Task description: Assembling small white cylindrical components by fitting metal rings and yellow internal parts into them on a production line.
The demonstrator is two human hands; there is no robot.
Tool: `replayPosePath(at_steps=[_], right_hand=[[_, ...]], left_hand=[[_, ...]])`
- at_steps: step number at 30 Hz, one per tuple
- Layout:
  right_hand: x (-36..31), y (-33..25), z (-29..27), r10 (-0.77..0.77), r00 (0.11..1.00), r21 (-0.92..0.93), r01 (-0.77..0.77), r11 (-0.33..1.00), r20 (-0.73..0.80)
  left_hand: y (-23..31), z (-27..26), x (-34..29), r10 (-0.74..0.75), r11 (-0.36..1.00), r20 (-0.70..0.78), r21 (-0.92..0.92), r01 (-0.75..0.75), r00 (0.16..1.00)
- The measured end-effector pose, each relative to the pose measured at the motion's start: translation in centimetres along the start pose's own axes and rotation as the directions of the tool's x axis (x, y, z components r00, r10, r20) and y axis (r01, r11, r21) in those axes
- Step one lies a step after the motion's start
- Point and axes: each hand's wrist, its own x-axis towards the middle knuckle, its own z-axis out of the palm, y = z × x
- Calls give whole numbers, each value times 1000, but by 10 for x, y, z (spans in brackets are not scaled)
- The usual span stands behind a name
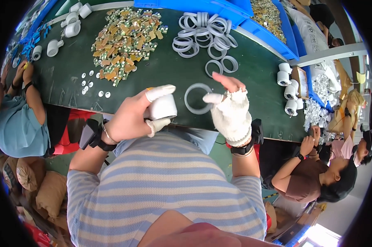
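White cylinder point(164, 108) just above near edge of green bench point(153, 76), pinched between thumb and finger of left hand point(130, 114); looks like fitting step, next move calls for lining up with pale ring point(198, 111); long axis seems tilted, which end faces out unclear; right hand point(232, 113) has thumb across ring, grip beneath hidden, cannot tell

The table point(153, 74) is dark green. The cup point(164, 107) is plain white, the nearby ring point(199, 111) pale grey, and the glove point(233, 117) and finger covers point(162, 92) off-white. Blue and cream stripes run across the wearer's shirt point(169, 177). The chips point(122, 45) mix tan, green and white; the discs point(101, 94) are white with dark marks; the tray point(231, 9) is bright blue. One co-worker's top point(21, 127) is teal, another's T-shirt point(301, 183) brown.
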Motion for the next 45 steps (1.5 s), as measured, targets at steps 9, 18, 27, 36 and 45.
replayPosePath(at_steps=[9,18,27,36,45], right_hand=[[8,-1,11,-220,962,89,208,974,159],[5,-11,5,-156,978,78,146,986,136],[1,-15,5,93,961,381,-192,904,262],[-3,-34,17,211,862,584,-474,659,462],[-4,-36,14,199,872,493,-427,758,448]], left_hand=[[9,-5,5,152,956,211,216,-198,966],[-3,-17,1,43,798,229,578,-171,973],[-20,9,6,-211,606,231,-731,313,950],[-24,20,-1,-160,430,137,-882,193,978],[-18,27,-6,-159,575,38,-808,124,987]])
